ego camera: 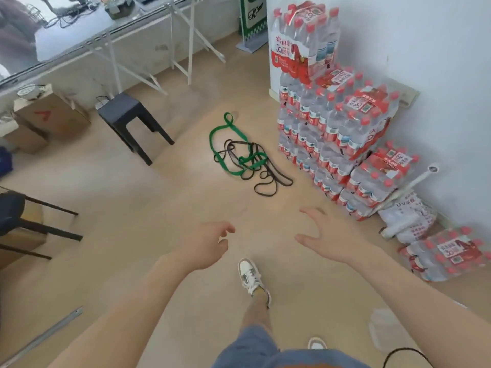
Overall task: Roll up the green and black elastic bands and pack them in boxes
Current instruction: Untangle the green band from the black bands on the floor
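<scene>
Both hands, left hand (206, 244) and right hand (322, 235), are reaching empty and loosely open toward the tangled green band (225, 144) and black band (265, 179) lying on the floor.

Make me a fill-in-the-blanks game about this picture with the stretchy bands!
1. The green band and the black bands lie tangled together on the ____.
2. The left hand and the right hand are both holding ____.
3. The water bottles stacked by the wall have ____ caps.
4. The stool to the left of the bands is coloured ____.

Missing words: floor; nothing; red; black.
</scene>
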A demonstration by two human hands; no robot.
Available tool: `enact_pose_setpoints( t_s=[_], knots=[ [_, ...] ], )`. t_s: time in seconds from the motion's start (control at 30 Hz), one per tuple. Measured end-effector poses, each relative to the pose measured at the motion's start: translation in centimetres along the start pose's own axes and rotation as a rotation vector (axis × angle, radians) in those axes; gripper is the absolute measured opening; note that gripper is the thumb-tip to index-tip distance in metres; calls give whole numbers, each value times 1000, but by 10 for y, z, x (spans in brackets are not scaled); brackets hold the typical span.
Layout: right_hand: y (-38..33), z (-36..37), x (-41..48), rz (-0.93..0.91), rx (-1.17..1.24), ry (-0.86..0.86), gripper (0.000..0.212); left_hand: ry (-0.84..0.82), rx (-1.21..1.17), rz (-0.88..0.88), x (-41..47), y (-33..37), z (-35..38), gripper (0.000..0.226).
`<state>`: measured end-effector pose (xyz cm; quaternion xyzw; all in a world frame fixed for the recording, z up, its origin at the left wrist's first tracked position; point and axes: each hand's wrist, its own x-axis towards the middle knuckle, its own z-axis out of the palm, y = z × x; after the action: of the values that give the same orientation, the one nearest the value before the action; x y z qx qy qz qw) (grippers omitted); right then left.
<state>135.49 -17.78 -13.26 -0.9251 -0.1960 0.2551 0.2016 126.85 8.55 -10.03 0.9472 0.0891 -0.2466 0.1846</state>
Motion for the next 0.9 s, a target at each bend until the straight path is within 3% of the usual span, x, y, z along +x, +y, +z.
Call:
enact_pose_setpoints(
  t_s=[0.27, 0.6, 0.9],
  knots=[
    [-60, -10, 241, 107, -53, -54, 76, 85, 27, 6, 208, -106, -95, 44],
    [-92, -17, 492, 200, 55, -144, 66, 72, -39, -4, 458, -192, -209, 41],
    [-52, 47, 743, 350, 66, -254, 86, 14, -111, -48, 717, -284, -170, 38]
  ],
)
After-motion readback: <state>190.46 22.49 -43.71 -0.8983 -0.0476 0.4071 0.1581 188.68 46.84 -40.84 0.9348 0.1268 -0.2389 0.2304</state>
